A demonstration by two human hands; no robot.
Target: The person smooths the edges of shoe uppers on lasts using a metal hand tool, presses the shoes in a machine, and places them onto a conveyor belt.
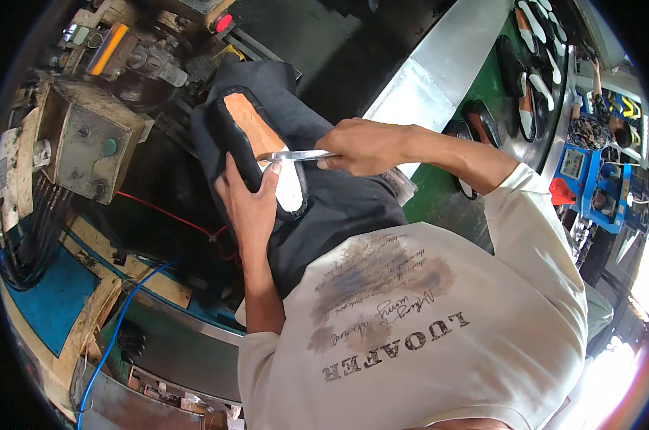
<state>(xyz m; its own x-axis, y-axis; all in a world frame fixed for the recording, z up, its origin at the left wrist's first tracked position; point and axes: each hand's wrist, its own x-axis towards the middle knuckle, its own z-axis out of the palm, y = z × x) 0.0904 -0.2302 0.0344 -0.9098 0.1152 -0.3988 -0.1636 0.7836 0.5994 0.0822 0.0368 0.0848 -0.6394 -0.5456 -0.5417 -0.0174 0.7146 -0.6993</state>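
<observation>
Black shoe (289, 188) lies across the lap (342, 201), near ten o'clock of view centre, apparently braced for steadiness. Left hand (251, 209), at its seven o'clock, has thumb atop, fingers spread alongside; right hand (367, 147), three o'clock, wraps fingers round metal hand tool (304, 155).

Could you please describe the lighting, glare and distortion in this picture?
Head view: glare whites out part of the lower right; the flat silver metal panel gleams; deep shadow lies left of the black shoe with an orange-and-white surface; straight edges bow toward the rim; the left hand and right hand look fairly sharp.
</observation>
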